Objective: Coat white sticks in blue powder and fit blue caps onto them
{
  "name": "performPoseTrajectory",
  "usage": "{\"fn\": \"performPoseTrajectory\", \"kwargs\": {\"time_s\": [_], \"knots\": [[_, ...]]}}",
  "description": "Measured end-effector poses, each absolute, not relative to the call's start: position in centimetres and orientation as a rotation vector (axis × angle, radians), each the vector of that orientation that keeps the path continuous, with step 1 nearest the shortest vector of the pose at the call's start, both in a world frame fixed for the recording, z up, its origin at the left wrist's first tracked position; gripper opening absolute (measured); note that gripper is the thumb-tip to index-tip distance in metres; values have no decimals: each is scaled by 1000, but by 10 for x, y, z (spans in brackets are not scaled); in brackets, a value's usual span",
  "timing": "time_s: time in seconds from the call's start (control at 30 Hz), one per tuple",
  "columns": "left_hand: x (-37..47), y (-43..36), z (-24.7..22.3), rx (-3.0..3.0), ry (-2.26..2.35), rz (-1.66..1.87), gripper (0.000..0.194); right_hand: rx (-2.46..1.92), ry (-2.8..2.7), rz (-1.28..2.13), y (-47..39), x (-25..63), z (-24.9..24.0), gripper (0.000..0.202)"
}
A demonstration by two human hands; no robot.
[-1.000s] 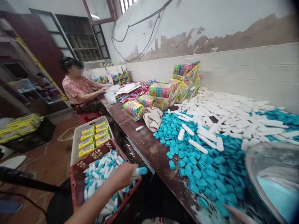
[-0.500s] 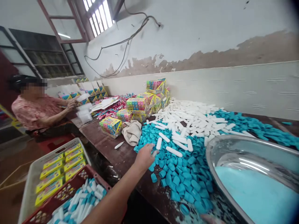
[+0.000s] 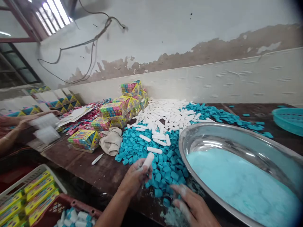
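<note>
My left hand [image 3: 137, 175] is closed around a white plastic tube [image 3: 148, 160], which tilts up and to the right above the heap of teal caps [image 3: 169, 171]. At the near edge of that heap, beside the steel basin, is my right hand [image 3: 189, 201], powdery, its thumb and fingers apart. It is nearest to a few loose teal caps [image 3: 167, 201]; whether it touches one I cannot tell. Several white tubes lie on top of the caps, and a larger pile of white tubes [image 3: 163, 115] spreads behind them.
A large steel basin [image 3: 183, 148] of pale blue powder stands at right, a teal basket [image 3: 287, 121] beyond. Packed boxes [image 3: 84, 140] and a cloth [image 3: 111, 142] sit left on the table. Below left are a red crate [image 3: 68, 201] and a white crate [image 3: 60, 184]. Another person's arms [image 3: 14, 132] show.
My view has turned right. The left hand has picked up a white tube from the heap and drawn back. My right hand has risen further into view, beside the caps.
</note>
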State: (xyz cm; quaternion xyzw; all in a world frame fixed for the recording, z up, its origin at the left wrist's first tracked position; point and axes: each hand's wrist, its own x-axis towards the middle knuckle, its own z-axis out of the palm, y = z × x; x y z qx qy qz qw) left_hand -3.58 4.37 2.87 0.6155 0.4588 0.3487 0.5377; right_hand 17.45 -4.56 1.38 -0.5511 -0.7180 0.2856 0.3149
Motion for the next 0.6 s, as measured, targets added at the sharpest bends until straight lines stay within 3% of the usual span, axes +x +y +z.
{"fn": "performPoseTrajectory", "kwargs": {"time_s": [0.1,0.27,0.6], "knots": [[-4,4,21,1080,766,771,38,-1372,-1761,721,-40,162,28,25],[13,-18,16,1130,819,672,29,-1124,-1631,636,-48,159,43,11],[9,-16,22,1485,840,713,41,-1241,-1712,509,-64,195,98,17]]}}
